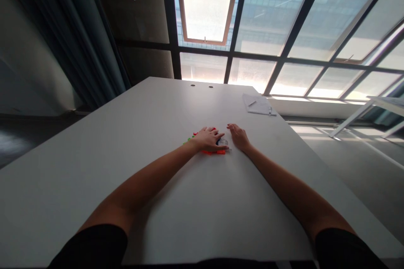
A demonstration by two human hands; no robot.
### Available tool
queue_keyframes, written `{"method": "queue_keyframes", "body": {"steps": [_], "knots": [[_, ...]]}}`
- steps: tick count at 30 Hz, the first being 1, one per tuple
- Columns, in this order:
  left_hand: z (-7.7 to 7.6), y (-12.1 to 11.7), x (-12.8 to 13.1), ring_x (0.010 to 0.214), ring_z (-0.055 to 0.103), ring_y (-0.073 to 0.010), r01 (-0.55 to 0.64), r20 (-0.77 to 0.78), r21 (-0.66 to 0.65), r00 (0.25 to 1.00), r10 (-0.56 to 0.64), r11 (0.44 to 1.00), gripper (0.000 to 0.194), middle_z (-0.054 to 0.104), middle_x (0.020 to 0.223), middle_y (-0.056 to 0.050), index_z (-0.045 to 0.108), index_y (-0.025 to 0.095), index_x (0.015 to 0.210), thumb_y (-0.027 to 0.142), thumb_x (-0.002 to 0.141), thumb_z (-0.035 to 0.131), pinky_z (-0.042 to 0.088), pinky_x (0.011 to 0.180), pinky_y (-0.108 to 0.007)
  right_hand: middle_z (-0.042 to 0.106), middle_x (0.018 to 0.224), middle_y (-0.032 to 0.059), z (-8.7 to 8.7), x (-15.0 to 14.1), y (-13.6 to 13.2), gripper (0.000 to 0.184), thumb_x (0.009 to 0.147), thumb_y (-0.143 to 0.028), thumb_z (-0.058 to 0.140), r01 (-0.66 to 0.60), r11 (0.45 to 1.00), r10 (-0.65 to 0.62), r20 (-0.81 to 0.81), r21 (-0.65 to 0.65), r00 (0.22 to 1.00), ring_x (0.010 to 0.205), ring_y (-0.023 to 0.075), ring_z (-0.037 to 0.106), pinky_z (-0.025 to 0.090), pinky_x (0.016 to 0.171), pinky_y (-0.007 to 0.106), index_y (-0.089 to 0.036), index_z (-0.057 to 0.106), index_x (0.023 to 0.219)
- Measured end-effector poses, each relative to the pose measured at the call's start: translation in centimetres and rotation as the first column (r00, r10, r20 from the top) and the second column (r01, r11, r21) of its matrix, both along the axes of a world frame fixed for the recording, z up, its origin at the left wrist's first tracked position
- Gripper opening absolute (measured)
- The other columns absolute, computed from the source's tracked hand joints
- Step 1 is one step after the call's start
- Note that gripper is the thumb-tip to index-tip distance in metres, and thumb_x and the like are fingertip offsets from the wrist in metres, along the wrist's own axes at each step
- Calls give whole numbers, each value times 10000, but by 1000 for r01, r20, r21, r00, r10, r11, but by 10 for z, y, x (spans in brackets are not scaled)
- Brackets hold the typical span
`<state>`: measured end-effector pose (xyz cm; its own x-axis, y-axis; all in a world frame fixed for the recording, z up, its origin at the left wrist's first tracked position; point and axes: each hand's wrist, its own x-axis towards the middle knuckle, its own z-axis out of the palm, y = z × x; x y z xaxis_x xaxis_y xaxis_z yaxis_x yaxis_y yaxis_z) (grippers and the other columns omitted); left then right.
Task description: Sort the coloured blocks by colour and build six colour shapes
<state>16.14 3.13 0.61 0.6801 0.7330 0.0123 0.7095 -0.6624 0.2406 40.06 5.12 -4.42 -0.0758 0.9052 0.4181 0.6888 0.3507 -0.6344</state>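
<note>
My left hand (208,139) lies palm down with its fingers spread over a small heap of coloured pieces. Orange-red pieces (221,151) stick out below the hand, and a bit of green (189,138) shows at its left. Clear, transparent pieces (223,142) sit between the thumb and forefinger. What kind of pieces these are is too small to tell, and most of the heap is hidden under the hand. To the right of the heap, my right hand (239,136) rests on its edge on the table, fingers slightly curved, apart from the pieces and with nothing visible in it.
A large white table (142,134) spans the view. Papers (259,104) with a pen (252,103) on them lie at its far right edge. Two round holes (202,86) are near the far edge. Windows stand behind, a dark curtain (72,29) at left, another table (385,103) at right.
</note>
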Motion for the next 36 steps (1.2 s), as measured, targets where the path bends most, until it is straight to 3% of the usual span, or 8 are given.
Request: {"method": "queue_keyframes", "body": {"steps": [3,7,13,17,23,36], "knots": [[7,-5,2,1693,378,-460,4,-6,26,1000,-4,1000,1009,512,1795,-137,587,338,1704,988,935,520,207,1407,-650,863,1236,136,-1,2,1,542,1201,-557,359,-10,1000,10,-2,4,1000,1176,314,815,624,1055,457,-257,803,1283],[8,-16,16,1738,231,-542,-25,-24,23,999,26,999,1140,326,1891,-158,503,308,1768,1049,901,473,199,1390,-708,857,1266,143,0,3,0,574,1192,-593,349,-24,1000,24,-20,10,1000,1199,316,811,622,1069,460,-250,801,1277],[2,-27,40,1748,164,-570,-81,-2,33,997,82,996,1110,258,1917,-141,420,335,1810,1029,945,391,123,1384,-773,853,1285,150,-1,2,1,616,1186,-597,305,-10,1000,10,-48,-4,999,1210,312,813,621,1085,461,-229,789,1289],[1,-30,45,1750,162,-564,-148,-47,-16,988,148,989,956,298,1903,-149,440,318,1804,899,1050,356,135,1390,-761,863,1250,140,-1,3,2,609,1192,-607,311,2,1000,-2,-54,-4,999,1188,298,821,622,1082,447,-241,793,1264],[0,-35,44,1742,262,-487,-178,-38,42,983,180,983,694,445,1846,-70,604,385,1695,712,1132,364,180,1411,-685,866,1238,134,-1,2,1,559,1188,-572,352,-1,1000,2,-73,5,997,1200,295,816,609,1099,440,-238,799,1229],[-7,-33,32,1722,330,-443,-151,0,72,988,152,986,648,515,1798,-66,648,394,1655,698,1133,413,238,1410,-643,863,1253,134,-2,4,2,465,1192,-489,410,-4,1000,3,-45,-24,999,1196,295,814,601,1087,425,-242,800,1250]]}}
